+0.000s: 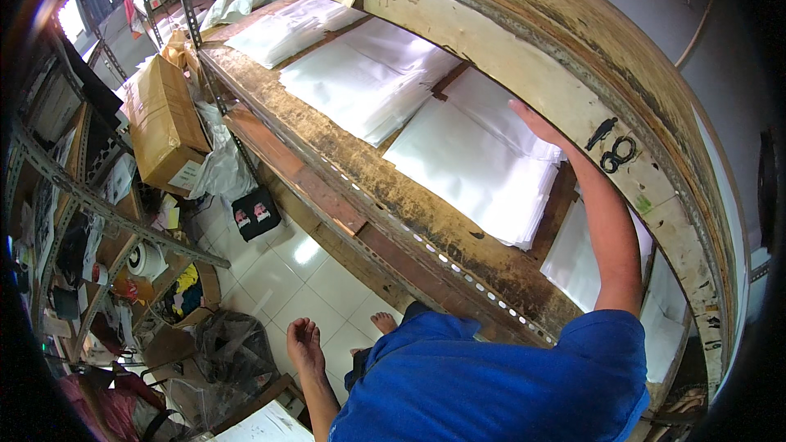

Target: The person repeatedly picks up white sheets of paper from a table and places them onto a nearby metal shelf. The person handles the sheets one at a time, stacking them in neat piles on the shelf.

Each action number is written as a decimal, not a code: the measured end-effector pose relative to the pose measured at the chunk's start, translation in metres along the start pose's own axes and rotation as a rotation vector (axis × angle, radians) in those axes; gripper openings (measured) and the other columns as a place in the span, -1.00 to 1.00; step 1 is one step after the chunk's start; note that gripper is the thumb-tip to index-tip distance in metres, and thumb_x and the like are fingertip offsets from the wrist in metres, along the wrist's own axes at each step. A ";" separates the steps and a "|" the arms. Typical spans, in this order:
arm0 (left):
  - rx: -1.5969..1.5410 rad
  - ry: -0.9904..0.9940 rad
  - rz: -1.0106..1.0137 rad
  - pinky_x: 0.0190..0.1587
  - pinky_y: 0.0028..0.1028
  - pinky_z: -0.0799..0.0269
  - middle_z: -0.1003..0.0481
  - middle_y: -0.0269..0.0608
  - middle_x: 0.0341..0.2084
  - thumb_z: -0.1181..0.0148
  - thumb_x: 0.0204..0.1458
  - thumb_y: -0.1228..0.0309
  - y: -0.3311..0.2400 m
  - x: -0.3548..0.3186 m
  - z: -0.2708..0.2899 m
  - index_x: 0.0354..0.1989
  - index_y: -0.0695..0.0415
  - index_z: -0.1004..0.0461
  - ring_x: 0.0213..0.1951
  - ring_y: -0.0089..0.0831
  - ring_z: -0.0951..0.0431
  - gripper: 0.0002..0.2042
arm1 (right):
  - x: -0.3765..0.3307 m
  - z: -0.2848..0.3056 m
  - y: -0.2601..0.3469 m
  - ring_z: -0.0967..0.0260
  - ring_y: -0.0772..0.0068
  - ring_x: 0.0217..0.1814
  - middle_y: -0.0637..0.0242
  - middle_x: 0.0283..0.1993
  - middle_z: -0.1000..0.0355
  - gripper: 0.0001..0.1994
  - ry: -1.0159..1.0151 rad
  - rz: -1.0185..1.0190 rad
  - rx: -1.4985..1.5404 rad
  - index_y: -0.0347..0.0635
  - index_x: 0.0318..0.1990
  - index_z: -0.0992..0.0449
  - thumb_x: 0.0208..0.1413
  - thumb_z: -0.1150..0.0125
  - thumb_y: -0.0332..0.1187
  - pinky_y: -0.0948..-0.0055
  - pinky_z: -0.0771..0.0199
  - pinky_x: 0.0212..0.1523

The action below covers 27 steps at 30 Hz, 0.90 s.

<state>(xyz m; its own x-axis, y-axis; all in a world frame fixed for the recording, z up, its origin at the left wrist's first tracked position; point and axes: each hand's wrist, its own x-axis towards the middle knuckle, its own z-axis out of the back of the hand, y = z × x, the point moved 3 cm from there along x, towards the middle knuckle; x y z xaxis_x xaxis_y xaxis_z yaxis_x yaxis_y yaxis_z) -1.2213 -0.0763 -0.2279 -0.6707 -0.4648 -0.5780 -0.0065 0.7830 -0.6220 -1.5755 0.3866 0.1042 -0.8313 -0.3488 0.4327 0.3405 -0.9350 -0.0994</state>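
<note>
My right hand (pixel 536 124) reaches in under the upper shelf board, its fingers stretched out over the far right part of a stack of white sheets (pixel 467 164). Whether the fingertips press on the sheets cannot be made out. My left hand (pixel 304 346) hangs low over the floor, away from the shelf. Its fingers are loosely curled and nothing shows in them. Along the same shelf lie a second stack of white sheets (pixel 352 86), a third, flatter stack (pixel 286 29) farther left, and a partly hidden stack (pixel 577 258) beneath my right forearm.
The worn wooden shelf (pixel 327 139) has a perforated metal edge. Above it, a thick upper board (pixel 508 57) overhangs my right arm. At left stand a cardboard box (pixel 164 127), plastic wrapping (pixel 221 151) and a cluttered metal rack (pixel 123 225). A black item (pixel 255 214) lies on the tiled floor.
</note>
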 end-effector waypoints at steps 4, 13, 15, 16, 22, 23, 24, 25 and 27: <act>-0.006 0.013 -0.012 -0.07 -0.42 -0.34 -0.53 -0.30 -0.33 -0.04 0.16 0.19 0.004 0.001 -0.002 -0.32 0.07 -0.49 -0.26 -0.44 -0.48 -0.78 | 0.010 0.014 0.044 -0.31 0.03 0.11 0.09 0.13 -0.33 -0.50 0.091 0.131 0.175 -0.21 0.10 -0.36 0.11 -0.16 -0.07 0.21 -0.27 0.15; -0.023 -0.029 -0.011 -0.10 -0.40 -0.35 -0.52 -0.31 -0.34 -0.01 0.18 0.21 0.015 0.001 0.014 -0.33 0.05 -0.49 -0.26 -0.43 -0.48 -0.79 | -0.039 0.035 0.144 -0.36 0.06 -0.18 0.12 -0.29 -0.30 -0.67 0.530 0.404 0.290 -0.24 -0.28 -0.31 -0.08 -0.24 -0.22 0.17 -0.38 -0.16; -0.021 -0.016 -0.014 -0.10 -0.42 -0.33 -0.52 -0.31 -0.35 -0.03 0.16 0.21 0.017 -0.001 0.007 -0.33 0.07 -0.48 -0.27 -0.43 -0.48 -0.79 | -0.056 0.034 0.149 -0.35 0.06 -0.20 0.12 -0.31 -0.30 -0.69 0.584 0.435 0.254 -0.24 -0.30 -0.30 -0.10 -0.23 -0.25 0.17 -0.38 -0.17; -0.020 -0.010 -0.015 -0.10 -0.43 -0.33 -0.52 -0.31 -0.35 -0.04 0.15 0.21 0.018 -0.002 0.004 -0.33 0.08 -0.48 -0.28 -0.44 -0.47 -0.79 | -0.062 0.032 0.151 -0.35 0.06 -0.20 0.12 -0.32 -0.30 -0.69 0.592 0.461 0.239 -0.24 -0.30 -0.30 -0.12 -0.23 -0.26 0.17 -0.38 -0.17; 0.002 0.003 0.004 -0.11 -0.42 -0.36 -0.52 -0.29 -0.35 -0.04 0.15 0.21 0.020 0.002 -0.012 -0.33 0.08 -0.48 -0.28 -0.44 -0.49 -0.79 | -0.086 0.027 0.147 -0.36 0.06 -0.22 0.12 -0.33 -0.30 -0.68 0.506 0.550 0.235 -0.25 -0.29 -0.32 -0.20 -0.23 -0.32 0.17 -0.37 -0.19; 0.010 0.011 0.008 -0.11 -0.44 -0.35 -0.52 -0.31 -0.35 -0.05 0.15 0.21 0.021 0.003 -0.013 -0.33 0.06 -0.48 -0.27 -0.45 -0.48 -0.80 | -0.087 0.027 0.146 -0.36 0.07 -0.22 0.13 -0.33 -0.30 -0.69 0.493 0.546 0.233 -0.25 -0.30 -0.32 -0.21 -0.23 -0.32 0.17 -0.37 -0.20; 0.018 0.019 0.011 -0.11 -0.45 -0.34 -0.52 -0.33 -0.35 -0.05 0.15 0.21 0.021 0.004 -0.013 -0.33 0.04 -0.48 -0.27 -0.45 -0.48 -0.81 | -0.088 0.026 0.145 -0.36 0.08 -0.23 0.13 -0.33 -0.30 -0.69 0.479 0.542 0.231 -0.25 -0.30 -0.32 -0.21 -0.23 -0.33 0.17 -0.37 -0.20; 0.025 0.026 0.015 -0.11 -0.46 -0.34 -0.51 -0.35 -0.35 -0.05 0.15 0.21 0.021 0.005 -0.014 -0.33 0.03 -0.48 -0.26 -0.46 -0.48 -0.82 | -0.089 0.025 0.144 -0.36 0.08 -0.23 0.14 -0.34 -0.29 -0.70 0.466 0.539 0.229 -0.24 -0.31 -0.32 -0.21 -0.23 -0.34 0.17 -0.37 -0.20; 0.038 0.052 -0.005 -0.11 -0.46 -0.34 -0.51 -0.35 -0.34 -0.05 0.15 0.22 0.021 0.003 -0.021 -0.33 0.03 -0.48 -0.26 -0.47 -0.47 -0.82 | -0.089 0.026 0.143 -0.35 0.09 -0.24 0.15 -0.35 -0.29 -0.72 0.452 0.538 0.230 -0.23 -0.33 -0.32 -0.21 -0.22 -0.35 0.18 -0.36 -0.20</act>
<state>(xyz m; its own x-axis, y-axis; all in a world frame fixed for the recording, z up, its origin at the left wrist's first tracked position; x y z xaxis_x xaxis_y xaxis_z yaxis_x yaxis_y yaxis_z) -1.2385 -0.0528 -0.2314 -0.7083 -0.4458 -0.5473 0.0177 0.7639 -0.6451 -1.4414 0.2858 0.0745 -0.6064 -0.7942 -0.0391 0.7942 -0.6073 0.0184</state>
